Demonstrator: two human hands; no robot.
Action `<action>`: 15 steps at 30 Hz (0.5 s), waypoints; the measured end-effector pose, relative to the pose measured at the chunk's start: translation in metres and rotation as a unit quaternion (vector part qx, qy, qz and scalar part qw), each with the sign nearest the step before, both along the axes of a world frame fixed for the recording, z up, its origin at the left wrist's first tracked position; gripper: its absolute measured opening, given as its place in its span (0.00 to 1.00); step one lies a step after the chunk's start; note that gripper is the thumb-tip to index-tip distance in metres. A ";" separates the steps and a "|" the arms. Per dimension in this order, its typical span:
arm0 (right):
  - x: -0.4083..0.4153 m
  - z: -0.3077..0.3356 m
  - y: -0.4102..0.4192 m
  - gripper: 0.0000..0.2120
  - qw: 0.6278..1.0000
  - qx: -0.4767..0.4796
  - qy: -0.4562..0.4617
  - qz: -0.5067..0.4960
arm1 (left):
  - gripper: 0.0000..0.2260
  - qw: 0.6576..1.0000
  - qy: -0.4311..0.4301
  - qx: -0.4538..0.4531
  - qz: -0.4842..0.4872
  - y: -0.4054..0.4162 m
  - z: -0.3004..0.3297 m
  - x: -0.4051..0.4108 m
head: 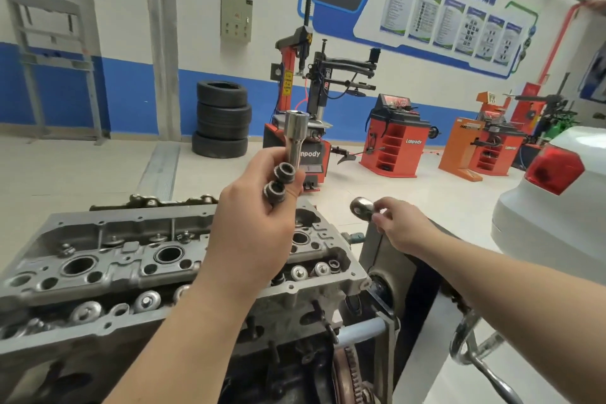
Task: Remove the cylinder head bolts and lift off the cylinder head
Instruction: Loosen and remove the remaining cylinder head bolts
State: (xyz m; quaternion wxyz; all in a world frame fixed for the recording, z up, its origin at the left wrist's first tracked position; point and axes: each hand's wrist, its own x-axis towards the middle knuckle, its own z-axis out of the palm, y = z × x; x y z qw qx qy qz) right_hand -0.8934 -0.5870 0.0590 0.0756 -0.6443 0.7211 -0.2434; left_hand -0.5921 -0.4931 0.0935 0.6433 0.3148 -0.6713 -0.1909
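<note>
Gripping sockets [284, 170] in left hand [259, 207] above cylinder head [108, 259] | right hand [403, 226] pinching ratchet [362, 207]

Only the person's two forearms and hands show, both bare: no gloves and no sleeves reach into view, so the arms are uncovered from the lower picture edge up to the fingers. The left hand [259, 207] shows its back, with knuckles ahead of a broad wrist and a long, smooth forearm behind them. The right hand [401, 226] is seen more from the side and looks smaller, its fingers slim, its forearm running back from them to the right edge. No ring, watch, strap or marking can be made out behind either set of fingers.
</note>
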 end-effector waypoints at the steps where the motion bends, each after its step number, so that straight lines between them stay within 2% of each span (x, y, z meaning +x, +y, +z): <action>1: 0.010 0.016 0.002 0.08 0.993 -0.015 -0.115 0.019 | 0.04 1.000 0.001 -0.001 0.000 -0.001 0.000 0.000; 3: 0.028 0.055 0.012 0.12 0.944 -0.013 -0.324 0.067 | 0.04 1.000 0.005 -0.002 -0.003 -0.002 -0.001 0.001; 5: 0.045 0.098 0.024 0.20 0.892 0.038 -0.428 0.142 | 0.03 1.000 0.004 -0.002 -0.003 -0.003 -0.001 0.002; 7: 0.063 0.139 0.035 0.24 0.876 0.088 -0.421 0.220 | 0.03 1.000 -0.002 -0.004 0.003 -0.003 -0.001 0.002; 9: 0.081 0.168 0.042 0.23 0.876 0.088 -0.383 0.279 | 0.05 1.000 -0.008 -0.004 0.009 -0.004 0.000 0.002; 12: 0.108 0.197 0.050 0.27 0.900 0.079 -0.315 0.291 | 0.07 1.000 -0.005 0.007 0.008 -0.003 0.002 0.001; 15: 0.120 0.208 0.055 0.30 0.932 0.059 -0.219 0.283 | 0.05 1.000 -0.012 0.005 0.014 -0.003 0.002 0.002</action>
